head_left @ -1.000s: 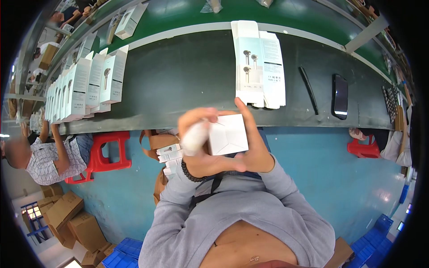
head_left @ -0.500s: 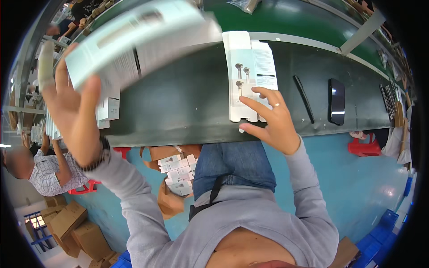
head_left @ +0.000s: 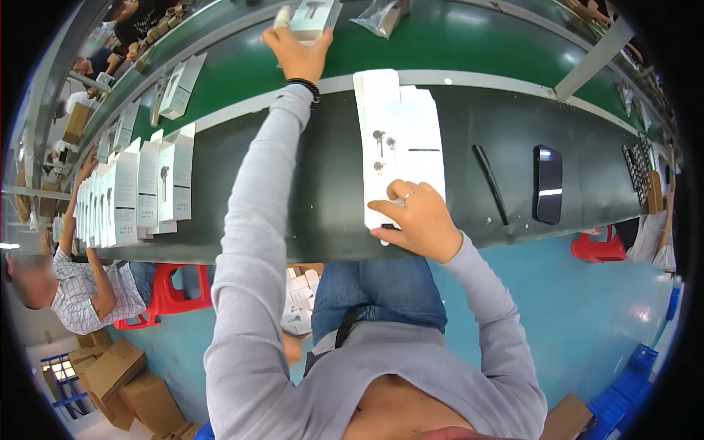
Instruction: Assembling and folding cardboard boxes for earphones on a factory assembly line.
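On the green surface beyond the table's far edge, a white earphone box [head_left: 315, 16] sits in the grip of my left hand [head_left: 299, 55]. Its fingers and thumb are on either side of the box's near end. A flat, unfolded stack of white earphone cartons [head_left: 403, 117] lies on the dark table ahead of me. My right hand [head_left: 422, 218] rests over the near end of these cartons, index finger and thumb apart, thumb by the near edge.
Upright white boxes [head_left: 125, 194] stand in a row at the left, with another box [head_left: 180, 88] on the green surface. A black pen [head_left: 490, 183] and a phone [head_left: 548, 183] lie right. A clear plastic bag [head_left: 381, 16] is at the far side. Someone sits left near a red stool [head_left: 180, 290].
My left hand has carried the white box away and to the right, onto the green surface. My right hand has moved nearer, to the cartons' near end, its fingers more bent.
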Motion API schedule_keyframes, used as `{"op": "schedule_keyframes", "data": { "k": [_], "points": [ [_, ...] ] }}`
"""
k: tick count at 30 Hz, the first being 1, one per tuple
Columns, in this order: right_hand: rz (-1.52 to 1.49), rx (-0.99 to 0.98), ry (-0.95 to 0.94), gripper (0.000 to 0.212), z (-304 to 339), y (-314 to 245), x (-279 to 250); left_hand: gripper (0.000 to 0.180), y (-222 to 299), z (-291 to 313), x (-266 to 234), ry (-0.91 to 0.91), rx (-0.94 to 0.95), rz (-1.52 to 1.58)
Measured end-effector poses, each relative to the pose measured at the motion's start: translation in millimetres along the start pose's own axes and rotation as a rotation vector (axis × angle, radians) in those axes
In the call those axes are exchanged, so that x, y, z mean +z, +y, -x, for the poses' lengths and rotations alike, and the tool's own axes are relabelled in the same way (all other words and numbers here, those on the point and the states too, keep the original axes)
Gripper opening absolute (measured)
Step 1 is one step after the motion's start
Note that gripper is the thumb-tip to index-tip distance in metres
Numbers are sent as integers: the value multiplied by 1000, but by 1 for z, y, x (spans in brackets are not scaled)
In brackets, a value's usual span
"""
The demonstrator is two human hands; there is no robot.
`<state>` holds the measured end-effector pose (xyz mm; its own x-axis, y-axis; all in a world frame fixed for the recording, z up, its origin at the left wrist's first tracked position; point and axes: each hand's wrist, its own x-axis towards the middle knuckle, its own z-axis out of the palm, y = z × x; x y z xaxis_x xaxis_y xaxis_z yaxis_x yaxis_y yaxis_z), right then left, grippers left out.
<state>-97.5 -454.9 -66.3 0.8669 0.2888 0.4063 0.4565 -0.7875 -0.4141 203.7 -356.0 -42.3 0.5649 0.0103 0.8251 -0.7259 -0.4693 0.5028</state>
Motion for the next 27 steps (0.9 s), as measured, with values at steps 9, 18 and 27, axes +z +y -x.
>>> {"op": "schedule_keyframes", "data": {
  "k": [9,18,27],
  "points": [
    [-105,-74,36,22,2,-4,2,87,-37,30,19,-107,-135,-209],
    [-202,-196,754,7,13,-32,-62,98,71,39,-131,-326,196,474],
    [-1230,286,742,17,12,-75,-45,81,182,86,-230,-930,518,-167]
  ]
}}
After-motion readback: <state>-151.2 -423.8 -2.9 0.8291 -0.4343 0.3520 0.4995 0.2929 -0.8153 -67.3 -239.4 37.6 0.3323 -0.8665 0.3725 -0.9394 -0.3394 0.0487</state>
